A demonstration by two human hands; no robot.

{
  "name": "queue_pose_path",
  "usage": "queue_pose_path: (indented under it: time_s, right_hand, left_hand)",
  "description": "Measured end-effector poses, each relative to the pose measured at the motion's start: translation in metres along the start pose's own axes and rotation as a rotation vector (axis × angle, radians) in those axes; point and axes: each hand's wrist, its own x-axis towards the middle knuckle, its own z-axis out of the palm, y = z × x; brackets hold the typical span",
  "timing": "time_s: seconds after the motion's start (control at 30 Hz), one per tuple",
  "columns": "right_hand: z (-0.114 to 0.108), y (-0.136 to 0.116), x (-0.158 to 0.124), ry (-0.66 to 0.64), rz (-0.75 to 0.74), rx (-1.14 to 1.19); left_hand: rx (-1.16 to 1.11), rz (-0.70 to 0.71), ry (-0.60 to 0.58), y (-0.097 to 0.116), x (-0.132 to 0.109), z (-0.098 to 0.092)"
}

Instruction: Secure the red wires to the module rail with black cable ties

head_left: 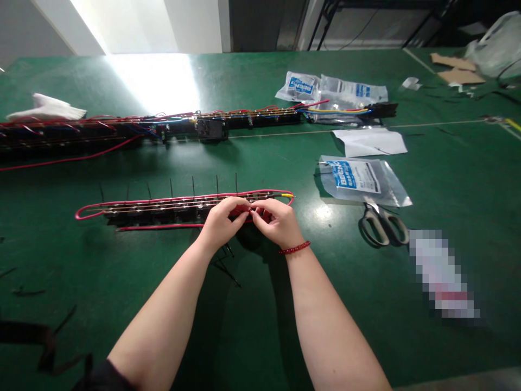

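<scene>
My left hand and my right hand meet at the right part of a small wire harness, with their fingertips pinching a red wire among the bundled strands. The red wire loops around both ends of the harness, and a yellow-tipped lead sticks out at the right end. Several thin black cable ties stand up from its far side. My fingers hide the exact point of the grip. A red beaded bracelet circles my right wrist.
A longer black-and-red wire harness lies across the green table mat farther back. To the right are plastic parts bags, a white sheet and scissors. Loose black cable-tie offcuts lie at the left.
</scene>
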Motion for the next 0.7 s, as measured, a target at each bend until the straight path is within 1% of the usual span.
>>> queue_pose_path:
  time_s: [0.23, 0.43, 0.7]
  right_hand:
    - [0.0014, 0.0011, -0.0008, 0.027, 0.031, 0.024]
    - [0.0022, 0.0019, -0.0015, 0.003, 0.015, 0.032]
    - [0.0030, 0.0048, -0.0017, 0.001, 0.048, 0.021]
  left_hand:
    - [0.029, -0.007, -0.003, 0.0020, 0.0004, 0.0004]
    - [-0.034, -0.024, -0.017, 0.0006, -0.0009, 0.0011]
    - [-0.004, -0.007, -0.003, 0.0037, 0.0002, 0.0010]
